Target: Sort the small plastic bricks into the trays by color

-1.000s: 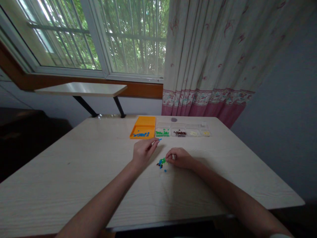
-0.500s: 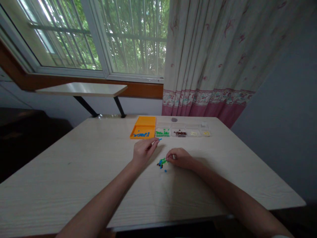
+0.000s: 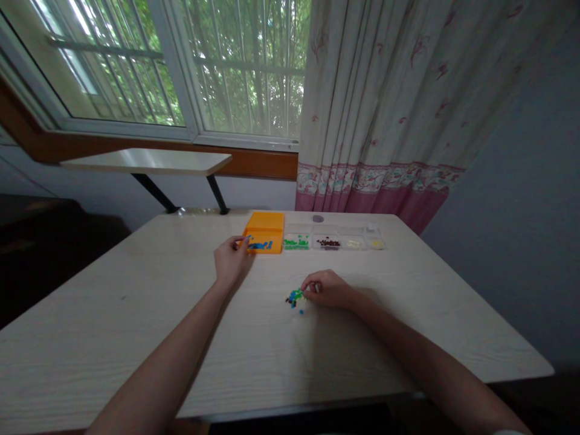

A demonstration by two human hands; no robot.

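Note:
My left hand is at the left edge of the open orange box. Thumb and index finger pinch a small blue piece over it. Several blue pieces lie in the box's near half. My right hand rests on the table beside a small pile of mixed pieces, green, blue, dark brown and pale. Its thumb and index finger are closed at the pile's right side; whatever they hold is too small to make out. One blue piece lies just apart from the pile.
Right of the orange box stand clear boxes with green pieces, dark brown pieces, and pale yellow pieces. A grey round object lies near the table's back edge. A raised shelf stands at the back left.
My left hand has moved left with the blue piece, from in front of the green pieces to the orange box. My right hand has stayed by the pile.

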